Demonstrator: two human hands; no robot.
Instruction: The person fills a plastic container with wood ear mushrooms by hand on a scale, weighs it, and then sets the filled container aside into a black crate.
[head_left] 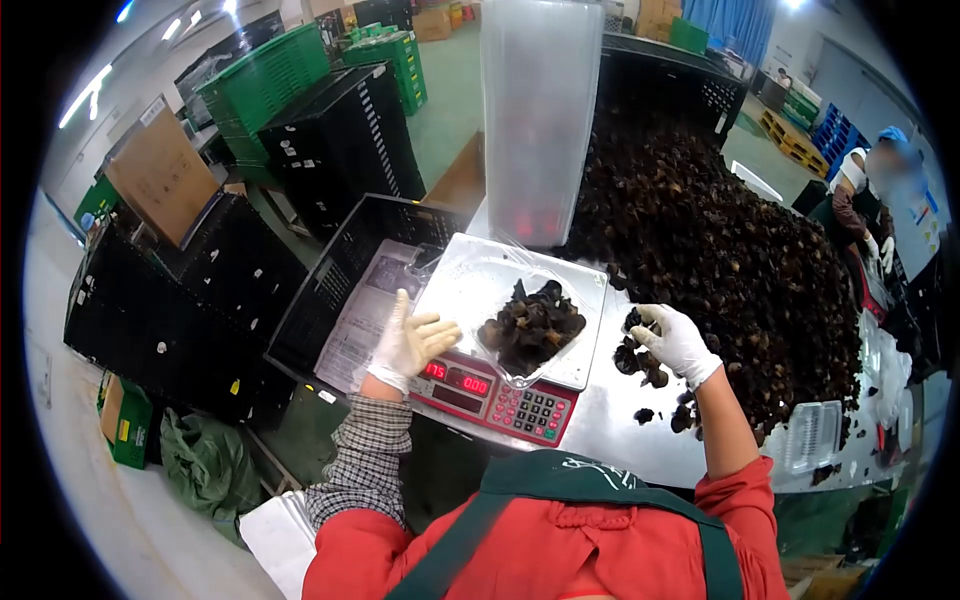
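My left hand point(415, 338), in a pale glove, is held palm up with its fingers spread at the left edge of the scale point(485, 400). Nothing lies in it. On the scale's metal plate rests a clear plastic tray point(500, 333) with a heap of dark dried fungus point(535, 325) inside; the red display shows 0.00 in one window. To the right of the scale, my right hand point(672, 340), also gloved, has its fingers curled around dark fungus pieces point(636, 360) just above the metal table.
A large pile of dark fungus point(720, 250) covers the table's right side. Tall stacked clear trays point(540, 120) stand behind the scale. A black crate point(335, 265) with printed paper sits left. Another clear tray point(813, 437) lies at front right. A co-worker point(865, 205) stands far right.
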